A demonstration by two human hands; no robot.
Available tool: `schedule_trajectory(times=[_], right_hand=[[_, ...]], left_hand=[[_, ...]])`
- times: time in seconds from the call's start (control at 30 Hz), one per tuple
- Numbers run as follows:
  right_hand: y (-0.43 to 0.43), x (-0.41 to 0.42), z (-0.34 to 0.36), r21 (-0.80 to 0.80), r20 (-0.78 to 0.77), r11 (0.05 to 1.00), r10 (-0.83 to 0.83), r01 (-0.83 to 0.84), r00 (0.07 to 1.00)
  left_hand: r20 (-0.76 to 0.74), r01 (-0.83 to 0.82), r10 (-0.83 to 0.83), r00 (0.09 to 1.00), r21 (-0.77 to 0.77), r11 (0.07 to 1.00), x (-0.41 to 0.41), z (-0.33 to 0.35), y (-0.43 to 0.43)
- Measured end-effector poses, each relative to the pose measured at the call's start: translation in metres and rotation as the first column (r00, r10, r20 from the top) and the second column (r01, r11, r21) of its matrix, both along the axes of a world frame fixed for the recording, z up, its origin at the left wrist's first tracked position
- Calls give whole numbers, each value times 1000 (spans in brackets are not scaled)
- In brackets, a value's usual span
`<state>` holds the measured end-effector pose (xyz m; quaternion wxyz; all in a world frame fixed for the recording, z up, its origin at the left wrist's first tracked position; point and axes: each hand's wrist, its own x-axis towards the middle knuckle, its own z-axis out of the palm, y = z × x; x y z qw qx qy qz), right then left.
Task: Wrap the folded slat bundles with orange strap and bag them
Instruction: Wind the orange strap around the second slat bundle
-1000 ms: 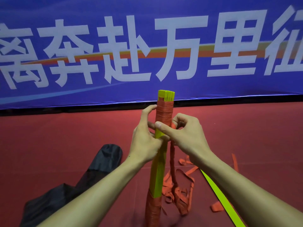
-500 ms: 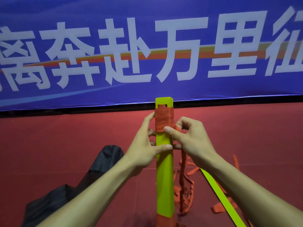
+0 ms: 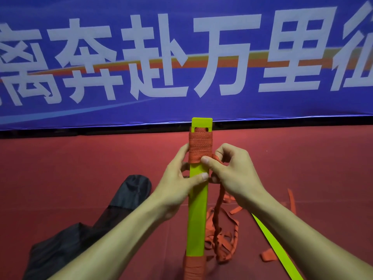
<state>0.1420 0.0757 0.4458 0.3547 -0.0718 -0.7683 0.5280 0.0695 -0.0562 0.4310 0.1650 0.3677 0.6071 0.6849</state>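
As the head view is showing it, slat bundle (image 3: 197, 209): you are holding it upright in front of you, its yellow-green face turned toward you, above the red floor (image 3: 80, 168).
orange strap (image 3: 200, 146): it is lying in several tight turns around the bundle's top end, just under the slotted tip; a second band is wrapping the bottom end; the free length is hanging from your right hand down to a loose heap on the floor.
left hand (image 3: 177, 178): you are gripping the bundle just below the upper turns, thumb lying across the front face, fingers curled behind.
right hand (image 3: 232, 172): you are pinching the strap at the bundle's right edge, thumb tip pressing on the lowest turn.
black bag (image 3: 121, 201): lying on the floor to your left, apart from the bundle.
loose slat (image 3: 272, 243): lying flat on the floor under your right forearm.
blue banner (image 3: 181, 57): hanging behind, bearing large white characters.
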Motion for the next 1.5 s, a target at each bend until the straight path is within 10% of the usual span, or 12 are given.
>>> schedule_trajectory(times=[0.2,0.63,1.03,1.5], right_hand=[[1,8,9,-128,-28,986,105,-108,994],[0,9,12,-442,112,858,340,-260,934],[28,16,6,-793,-167,194,842,-578,512],[25,13,1,-709,113,602,611,-367,784]], left_hand=[[52,276,-275,960,-8,961,-14,-2,-17],[40,274,-273,961,-26,961,-10,-12,-20],[73,276,-275,959,-4,961,-16,-18,-26],[72,203,-199,977,-46,978,-12,-19,-26]])
